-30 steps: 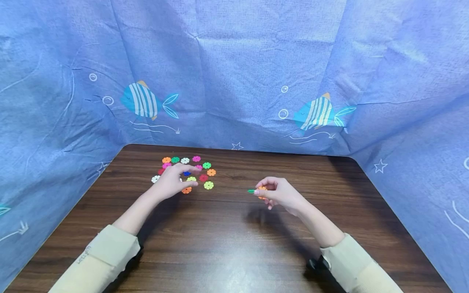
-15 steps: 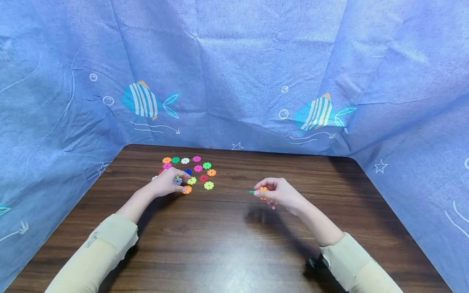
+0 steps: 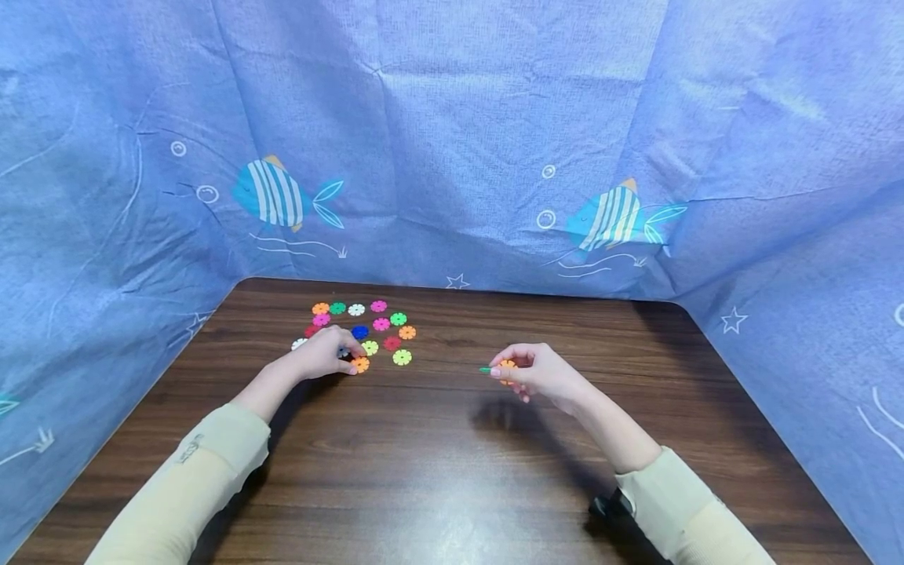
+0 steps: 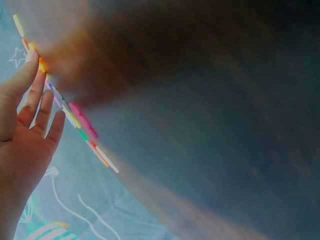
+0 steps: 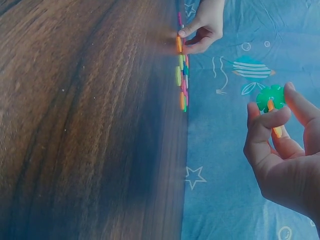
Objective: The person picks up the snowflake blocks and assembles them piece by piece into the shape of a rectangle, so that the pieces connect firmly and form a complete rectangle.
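Note:
At the near edge of a group of flat notched snowflake discs, my left hand (image 3: 328,351) has its thumb and index finger on two sides of an orange snowflake disc (image 3: 362,365). In the left wrist view, thumb and index fingertip meet at that orange disc (image 4: 42,65) while the other fingers stay spread. My right hand (image 3: 542,378), above the table to the right, pinches a green snowflake disc (image 5: 270,98) with an orange snowflake disc (image 5: 277,131) slotted crosswise into it. A grey disc (image 3: 343,352) is partly hidden by the left hand.
Several more discs lie flat around the left hand: blue (image 3: 360,333), yellow-green (image 3: 402,358), red (image 3: 391,343), pink (image 3: 379,306) and white (image 3: 356,310). The brown wooden table (image 3: 438,455) ends at a blue fish-patterned curtain (image 3: 466,157) behind and at both sides.
My left hand has come down and toward me onto the near orange disc, its thumb and index finger closing in around it. The right hand with the joined discs has barely moved.

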Demonstrator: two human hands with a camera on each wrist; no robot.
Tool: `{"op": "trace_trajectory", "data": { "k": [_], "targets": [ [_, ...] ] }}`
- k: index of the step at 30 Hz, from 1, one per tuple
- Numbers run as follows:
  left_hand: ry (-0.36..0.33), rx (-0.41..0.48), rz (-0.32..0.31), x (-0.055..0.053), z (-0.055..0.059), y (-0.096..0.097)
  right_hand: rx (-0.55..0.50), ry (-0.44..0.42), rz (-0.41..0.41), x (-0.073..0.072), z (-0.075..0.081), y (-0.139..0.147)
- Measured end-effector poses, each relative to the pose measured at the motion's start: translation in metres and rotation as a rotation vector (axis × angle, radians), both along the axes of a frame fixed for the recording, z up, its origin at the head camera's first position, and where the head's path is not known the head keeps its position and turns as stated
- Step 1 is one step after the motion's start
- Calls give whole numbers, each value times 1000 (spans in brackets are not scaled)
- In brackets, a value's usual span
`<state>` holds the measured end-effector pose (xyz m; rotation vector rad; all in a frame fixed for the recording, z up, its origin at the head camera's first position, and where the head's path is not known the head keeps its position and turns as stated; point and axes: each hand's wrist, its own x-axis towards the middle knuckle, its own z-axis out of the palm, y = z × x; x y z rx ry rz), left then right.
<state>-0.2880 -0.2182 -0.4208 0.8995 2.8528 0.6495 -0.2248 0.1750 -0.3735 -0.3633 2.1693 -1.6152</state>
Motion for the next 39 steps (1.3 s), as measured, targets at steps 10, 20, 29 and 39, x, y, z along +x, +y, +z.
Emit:
{"op": "trace_trajectory", "data": {
  "k": [10, 20, 29, 39],
  "targets": [
    [-61, 75, 20, -2, -1, 3, -16, -38, 19, 0, -1, 0],
    [-135, 173, 45, 2, 6, 5, 17, 12, 23, 0, 0, 2],
    [-133, 277, 93, 10, 24, 20, 38, 35, 11, -1, 3, 2],
    [-43, 406, 183, 31, 46, 54, -5, 26, 4, -3, 7, -4]
  ]
}}
